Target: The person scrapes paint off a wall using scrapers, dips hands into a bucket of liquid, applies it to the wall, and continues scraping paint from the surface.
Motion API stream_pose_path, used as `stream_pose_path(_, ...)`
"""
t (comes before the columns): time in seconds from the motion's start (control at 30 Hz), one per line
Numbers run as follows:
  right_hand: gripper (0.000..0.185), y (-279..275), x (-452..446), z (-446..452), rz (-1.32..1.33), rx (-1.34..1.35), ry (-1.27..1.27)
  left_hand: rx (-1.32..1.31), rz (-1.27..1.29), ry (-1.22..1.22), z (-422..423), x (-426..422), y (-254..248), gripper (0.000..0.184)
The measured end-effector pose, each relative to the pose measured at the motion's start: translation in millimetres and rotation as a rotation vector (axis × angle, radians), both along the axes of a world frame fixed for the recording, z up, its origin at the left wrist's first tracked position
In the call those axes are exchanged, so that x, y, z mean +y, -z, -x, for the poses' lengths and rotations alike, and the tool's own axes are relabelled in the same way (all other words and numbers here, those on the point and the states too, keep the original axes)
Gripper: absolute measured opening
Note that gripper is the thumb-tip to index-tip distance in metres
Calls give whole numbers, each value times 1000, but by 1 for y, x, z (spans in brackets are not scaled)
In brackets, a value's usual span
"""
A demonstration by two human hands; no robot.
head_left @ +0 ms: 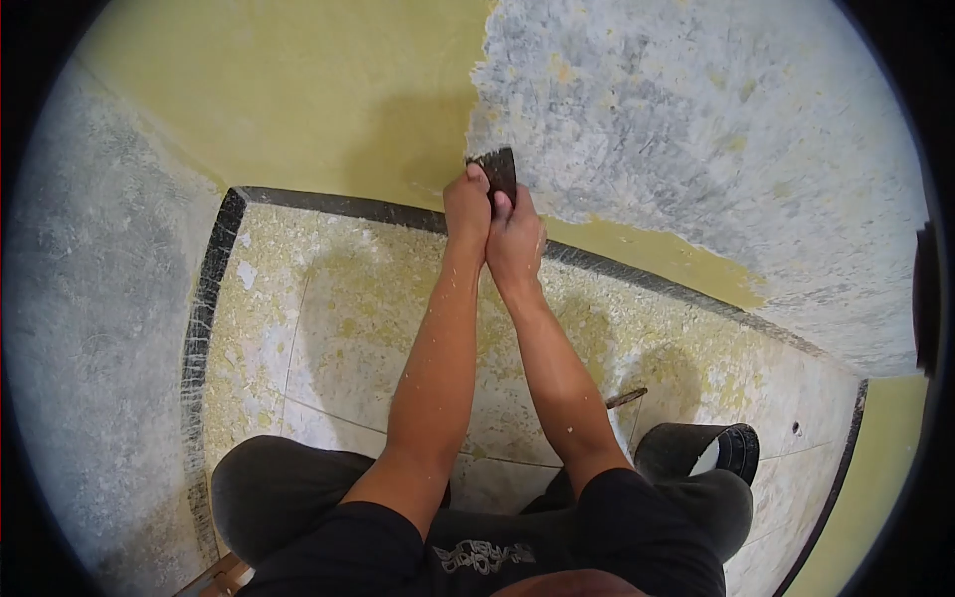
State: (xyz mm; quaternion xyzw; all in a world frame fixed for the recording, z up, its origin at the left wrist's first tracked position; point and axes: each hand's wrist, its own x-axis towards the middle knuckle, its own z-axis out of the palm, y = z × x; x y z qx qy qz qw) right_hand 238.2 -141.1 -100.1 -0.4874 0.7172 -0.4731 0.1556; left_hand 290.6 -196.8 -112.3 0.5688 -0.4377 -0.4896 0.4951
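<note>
Head view: the left hand [467,207] and right hand [514,244] both grip the scraper [501,171], its blade at the ragged edge of the yellow paint [408,70] on the wall [637,119], where a shallow, steady angle should lift it without gouging.

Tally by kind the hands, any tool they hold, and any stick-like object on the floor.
Hands: 2 (left hand, right hand)
Held tool: 1 (dark scraper)
Stick-like object: 1
Total: 4

1 head view, forward and down
</note>
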Motion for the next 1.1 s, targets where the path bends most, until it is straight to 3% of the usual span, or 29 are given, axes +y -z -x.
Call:
stream_pose_path(0.13, 22, 9, -5, -5, 110, -118, 3, 77, 151, -61, 0, 5, -2, 30)
stream_pose_path(0.2, 22, 34, 0, -2, 154, -171, 5, 136, -2, -88, 10, 14, -1, 30)
stream_pose_path(0.27, 20, 60, 10, 13, 168, -187, 17, 55, 35, -96, 24, 13, 34, 35)
stream_pose_path(0.33, 20, 59, 19, 27, 40, -262, 9, -217, -45, 14, 31, 27, 26, 40)
stream_pose_path(0.37, 20, 59, 19, 33, 14, -214, -4, -111, -147, 11, 37, 29, 22, 42)
stream_pose_path(0.6, 18, -1, 3, 13, 160, -254, -23, -112, 133, -23, 17, 16, -33, 40)
stream_pose_path(0.63, 20, -10, -2, 9, 204, -231, -25, -17, 85, -8, 14, 12, -45, 40)
stream_pose_path(0.73, 20, -39, -1, -3, 243, -337, -32, -60, 111, 39, 3, 7, -69, 41)
stream_pose_path(0.87, 20, -31, -1, -2, 215, -335, -27, -20, 72, 59, 2, 11, -71, 40)
stream_pose_path(0.97, 19, -21, -6, 3, 343, -318, -7, -93, 173, 19, 11, 6, -62, 39)
stream_pose_path(1.1, 21, -40, 0, 21, 336, -337, -18, -158, 211, 28, 25, 19, -91, 41)
